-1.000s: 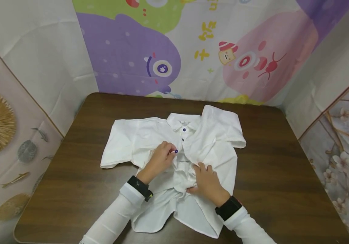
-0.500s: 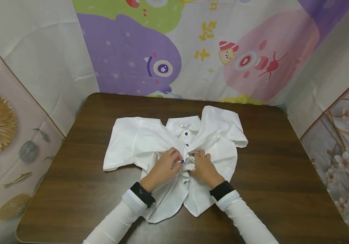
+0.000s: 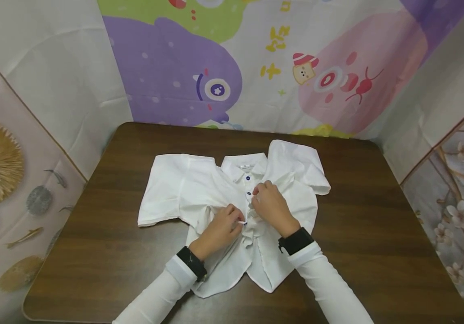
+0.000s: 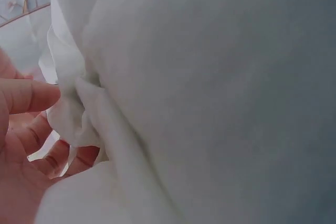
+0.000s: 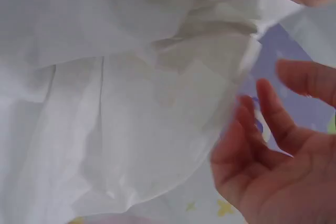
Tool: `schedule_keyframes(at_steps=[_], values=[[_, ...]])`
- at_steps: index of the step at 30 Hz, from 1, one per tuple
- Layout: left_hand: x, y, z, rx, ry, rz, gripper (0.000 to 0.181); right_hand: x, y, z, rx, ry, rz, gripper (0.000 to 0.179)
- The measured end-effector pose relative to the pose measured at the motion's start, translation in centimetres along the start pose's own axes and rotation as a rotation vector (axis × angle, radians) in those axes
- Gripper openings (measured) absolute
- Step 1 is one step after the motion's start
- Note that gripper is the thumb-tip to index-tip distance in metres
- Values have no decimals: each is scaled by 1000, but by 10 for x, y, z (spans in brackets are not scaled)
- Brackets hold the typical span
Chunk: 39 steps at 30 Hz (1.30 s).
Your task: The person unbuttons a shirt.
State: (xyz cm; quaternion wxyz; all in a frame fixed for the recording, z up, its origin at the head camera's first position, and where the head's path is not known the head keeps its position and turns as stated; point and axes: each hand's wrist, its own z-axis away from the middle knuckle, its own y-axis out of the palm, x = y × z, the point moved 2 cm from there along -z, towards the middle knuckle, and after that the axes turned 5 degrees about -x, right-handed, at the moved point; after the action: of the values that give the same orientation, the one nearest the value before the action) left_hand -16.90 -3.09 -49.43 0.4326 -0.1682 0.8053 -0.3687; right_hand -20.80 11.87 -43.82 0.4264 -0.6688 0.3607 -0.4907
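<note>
A white short-sleeved shirt lies spread with its collar away from me and its lower front bunched. My left hand pinches the front edge of the shirt, a dark blue button showing at its fingertips. In the left wrist view, thumb and fingers grip gathered cloth. Over the placket, near the second blue button, hovers my right hand. The right wrist view shows its fingers spread beside the cloth, holding nothing. Another blue button sits just below the collar.
The shirt rests on a dark brown wooden table with rounded corners. Behind it hangs a cartoon-printed cloth. Patterned panels stand at the left and right. A black band circles each wrist.
Both hands have drawn the shirt front together, its hem shifting up. My right hand has let go of the cloth and risen toward the collar. The left still pinches beside the button.
</note>
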Motion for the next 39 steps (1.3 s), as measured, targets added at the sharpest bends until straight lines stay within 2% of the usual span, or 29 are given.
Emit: schedule_keyframes(at_steps=[3,8,14,18,20,22,25,27,30,34,39], values=[[2,1,1,21,3,-13,10,5,7,-7,-89,-60,122,22],[3,3,3,49,3,-21,10,6,20,-14,-85,-72,299,36],[3,0,6,70,-5,7,12,1,27,-15,-71,-70,346,27],[3,-3,7,82,-13,39,11,-1,30,-15,-100,-134,370,23],[4,-4,7,110,-30,59,11,-3,30,-15,-98,-162,376,21],[5,-6,6,149,-50,93,13,-4,28,-16,-72,-147,333,19],[6,-12,3,199,-60,153,17,-5,22,-18,-49,-77,193,15],[7,-17,-1,212,-48,179,18,-5,16,-19,-67,-32,103,14],[7,-24,-8,206,-38,185,18,-3,7,-20,-126,-13,42,13],[5,-33,-21,137,-65,179,14,0,-3,-22,-199,-8,-38,13],[1,-42,-41,-41,-73,166,10,3,-14,-24,-247,50,-224,15]])
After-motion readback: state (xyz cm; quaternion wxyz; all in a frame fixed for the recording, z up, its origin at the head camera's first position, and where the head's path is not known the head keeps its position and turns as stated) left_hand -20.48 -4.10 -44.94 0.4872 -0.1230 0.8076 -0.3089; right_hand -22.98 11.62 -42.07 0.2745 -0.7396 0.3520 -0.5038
